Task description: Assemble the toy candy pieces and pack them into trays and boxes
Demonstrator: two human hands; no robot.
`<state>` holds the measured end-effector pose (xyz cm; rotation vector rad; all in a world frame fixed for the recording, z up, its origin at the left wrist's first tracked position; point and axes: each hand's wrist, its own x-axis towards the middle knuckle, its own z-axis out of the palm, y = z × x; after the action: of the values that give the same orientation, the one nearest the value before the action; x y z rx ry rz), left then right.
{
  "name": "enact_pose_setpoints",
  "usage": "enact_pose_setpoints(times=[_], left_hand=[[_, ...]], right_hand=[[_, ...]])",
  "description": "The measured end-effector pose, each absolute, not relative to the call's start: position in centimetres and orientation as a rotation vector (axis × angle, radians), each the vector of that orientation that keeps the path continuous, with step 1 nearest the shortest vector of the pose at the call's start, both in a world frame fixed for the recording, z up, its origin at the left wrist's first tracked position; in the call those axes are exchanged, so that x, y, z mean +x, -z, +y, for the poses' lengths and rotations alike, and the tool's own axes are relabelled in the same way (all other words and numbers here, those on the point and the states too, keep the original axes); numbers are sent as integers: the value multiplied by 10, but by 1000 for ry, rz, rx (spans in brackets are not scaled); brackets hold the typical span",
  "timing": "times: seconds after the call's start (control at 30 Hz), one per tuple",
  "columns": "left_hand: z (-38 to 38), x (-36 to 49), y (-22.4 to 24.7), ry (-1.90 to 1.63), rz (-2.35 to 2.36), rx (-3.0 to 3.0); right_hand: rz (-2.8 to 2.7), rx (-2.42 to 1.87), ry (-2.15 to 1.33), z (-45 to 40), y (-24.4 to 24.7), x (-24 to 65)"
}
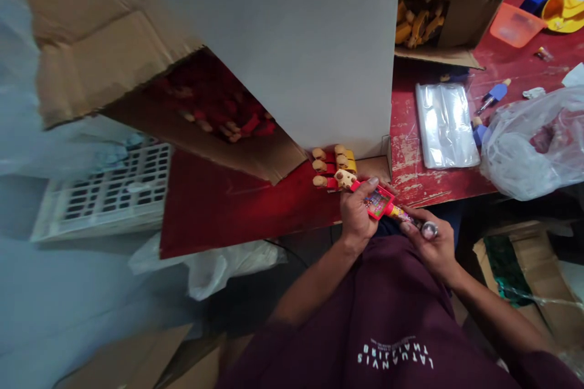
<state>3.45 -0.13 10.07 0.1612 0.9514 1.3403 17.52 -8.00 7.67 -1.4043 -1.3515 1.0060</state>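
My left hand grips a red plastic handle with a colourful printed panel. My right hand holds the far end of the same toy, around a striped shaft and a silver knob. At the handle's other end sits a toy mechanical claw with beige fingertips and red and yellow segments. The claw rests on the red table, next to the edge of a white board. Both hands are over the table's front edge, with a maroon shirt below them.
An open carton holds red toy parts, and another holds yellow ones. A white board rises between them. On the table lie a pack of clear sleeves, a plastic bag and an orange tub.
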Motion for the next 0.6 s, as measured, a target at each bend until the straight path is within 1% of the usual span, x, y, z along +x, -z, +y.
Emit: enact_pose_setpoints(times=[0.07,0.1,0.13,0.17,0.2,0.33,0.4,0.5,0.6], left_hand=[[-2,35,-100,-1295,941,184],[-2,36,-100,-1288,944,195],[-2,37,-100,-1295,953,207],[-2,40,-100,-1308,965,218],[-2,42,-100,-1325,978,225],[-4,52,-103,-1383,1020,235],[-6,55,-105,-1416,1030,246],[-7,56,-105,-1451,1043,246],[-3,52,-101,-1414,1018,216]], right_hand=[[-999,-1404,-1495,-78,-83,178],[-862,-1380,-1650,-78,-86,179],[-790,-1367,-1712,-78,-87,180],[-793,-1383,-1686,-78,-87,181],[-860,-1421,-1581,-79,-87,182],[-1259,-1560,-960,-89,-81,176],[-1304,-1561,-800,-93,-77,170],[-1213,-1540,-763,-95,-71,165],[-1073,-1509,-1002,-91,-70,170]])
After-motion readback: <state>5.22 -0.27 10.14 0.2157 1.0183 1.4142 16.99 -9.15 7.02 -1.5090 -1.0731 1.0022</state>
